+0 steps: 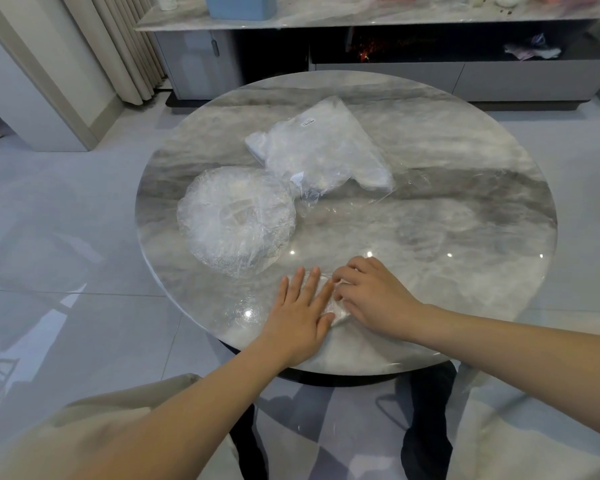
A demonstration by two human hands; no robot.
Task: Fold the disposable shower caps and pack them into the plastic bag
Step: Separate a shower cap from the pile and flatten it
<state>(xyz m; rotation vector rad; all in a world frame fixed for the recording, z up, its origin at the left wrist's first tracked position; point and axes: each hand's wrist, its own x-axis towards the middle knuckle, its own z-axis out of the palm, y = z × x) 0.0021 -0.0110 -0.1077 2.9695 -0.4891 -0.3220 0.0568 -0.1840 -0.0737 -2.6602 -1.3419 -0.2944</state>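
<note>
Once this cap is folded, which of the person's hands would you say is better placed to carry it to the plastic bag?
Probably the right hand: its curled fingers already pinch the folded cap, while the left hand only presses flat on it. The plastic bag lies straight ahead across the table.

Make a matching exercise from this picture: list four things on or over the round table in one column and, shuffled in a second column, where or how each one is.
Column one:
1. left hand
2. right hand
3. plastic bag
4. spread shower cap

Column two:
A. lies round and unfolded on the table's left side
B. fingers curled on the folded cap
C. lies near the table's middle, already filled
D. flat, fingers straight, pressing the folded cap

Pairs: 1-D, 2-B, 3-C, 4-A
</note>
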